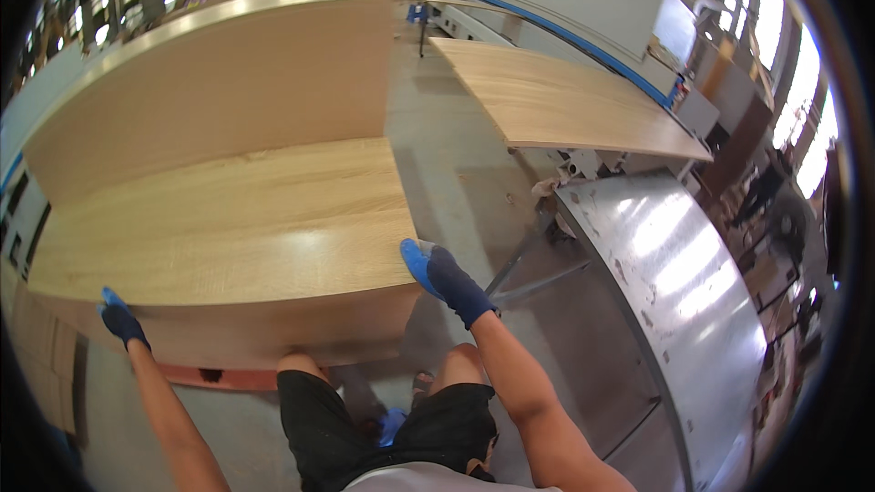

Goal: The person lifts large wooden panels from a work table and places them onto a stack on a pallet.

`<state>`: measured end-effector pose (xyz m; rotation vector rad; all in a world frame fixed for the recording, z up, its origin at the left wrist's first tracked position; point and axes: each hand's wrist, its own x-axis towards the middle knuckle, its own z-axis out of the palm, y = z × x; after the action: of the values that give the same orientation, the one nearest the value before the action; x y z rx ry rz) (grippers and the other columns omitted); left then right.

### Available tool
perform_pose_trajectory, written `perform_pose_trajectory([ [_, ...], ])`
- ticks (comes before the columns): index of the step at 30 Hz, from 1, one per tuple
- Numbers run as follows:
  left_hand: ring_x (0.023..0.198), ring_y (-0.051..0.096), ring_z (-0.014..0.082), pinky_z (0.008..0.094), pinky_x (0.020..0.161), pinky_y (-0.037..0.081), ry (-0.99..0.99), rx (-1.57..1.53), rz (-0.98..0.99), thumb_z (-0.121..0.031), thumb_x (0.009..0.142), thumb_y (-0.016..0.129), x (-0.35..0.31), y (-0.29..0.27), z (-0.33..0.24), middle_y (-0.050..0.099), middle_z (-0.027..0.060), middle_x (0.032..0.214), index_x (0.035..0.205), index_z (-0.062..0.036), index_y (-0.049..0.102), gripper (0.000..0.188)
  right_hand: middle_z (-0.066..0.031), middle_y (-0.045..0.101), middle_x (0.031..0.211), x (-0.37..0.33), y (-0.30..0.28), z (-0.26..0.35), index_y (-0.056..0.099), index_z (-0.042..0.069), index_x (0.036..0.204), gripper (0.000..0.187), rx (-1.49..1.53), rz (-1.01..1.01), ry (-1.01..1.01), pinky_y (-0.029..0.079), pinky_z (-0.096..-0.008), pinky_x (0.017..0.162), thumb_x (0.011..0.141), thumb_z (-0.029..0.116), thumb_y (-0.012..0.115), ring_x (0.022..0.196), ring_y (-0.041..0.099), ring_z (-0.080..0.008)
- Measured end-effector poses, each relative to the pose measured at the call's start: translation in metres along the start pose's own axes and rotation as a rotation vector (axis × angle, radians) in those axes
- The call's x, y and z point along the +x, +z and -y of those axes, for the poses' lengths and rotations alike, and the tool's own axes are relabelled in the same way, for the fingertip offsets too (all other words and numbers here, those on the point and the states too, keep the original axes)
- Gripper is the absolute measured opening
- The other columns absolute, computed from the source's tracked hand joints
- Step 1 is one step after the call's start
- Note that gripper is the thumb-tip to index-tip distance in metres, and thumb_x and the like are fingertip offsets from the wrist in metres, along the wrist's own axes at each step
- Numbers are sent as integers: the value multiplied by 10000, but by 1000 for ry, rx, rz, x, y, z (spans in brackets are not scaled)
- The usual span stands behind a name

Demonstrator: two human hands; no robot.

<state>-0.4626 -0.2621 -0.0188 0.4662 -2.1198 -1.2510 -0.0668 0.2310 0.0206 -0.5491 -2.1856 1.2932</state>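
Left hand [118, 318]: on front edge, wooden board [228, 219]. Right hand [444, 275]: its near right corner. Undersides hidden, closure unclear; press evenly.

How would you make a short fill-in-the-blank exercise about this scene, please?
1. The left hand and right hand wear gloves coloured ____.
2. The right hand touches the wood-grain board at its near right ____.
3. The shiny metal table stands to the person's ____.
4. The shorts are ____.

Missing: blue; corner; right; black.
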Motion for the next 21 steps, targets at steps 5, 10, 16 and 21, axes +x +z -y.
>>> perform_pose_trajectory([
  [5,1052,531,239,317,918,385,86,-421,111,-321,914,440,33,2,27,534,160,1185,1195,92,460,500,-61,597,906,-3,-28,-9,560,56,1071,417,902,70,279,442,-312,747,869,414,486,821,562,-219],
  [10,1061,504,197,331,876,380,-141,-493,441,-350,885,413,-77,-35,8,558,47,1153,1199,-18,520,469,-128,482,1155,-9,-121,-20,360,111,1261,562,1614,-190,-55,400,-428,880,854,482,473,1027,510,-268],
  [16,726,529,167,328,634,436,-445,-397,766,-272,861,510,-250,-43,23,576,31,852,1031,-42,547,288,-57,522,1177,16,-168,-13,417,145,1223,428,1443,-498,87,442,-439,847,854,327,537,1040,524,-248],
  [21,923,555,220,320,794,450,14,-137,1295,-131,872,416,-378,-81,-27,576,109,1026,1115,-23,522,286,-83,552,1136,-53,-150,-38,462,98,1183,374,1496,-484,-147,466,-404,823,847,234,554,1011,551,-227],
])
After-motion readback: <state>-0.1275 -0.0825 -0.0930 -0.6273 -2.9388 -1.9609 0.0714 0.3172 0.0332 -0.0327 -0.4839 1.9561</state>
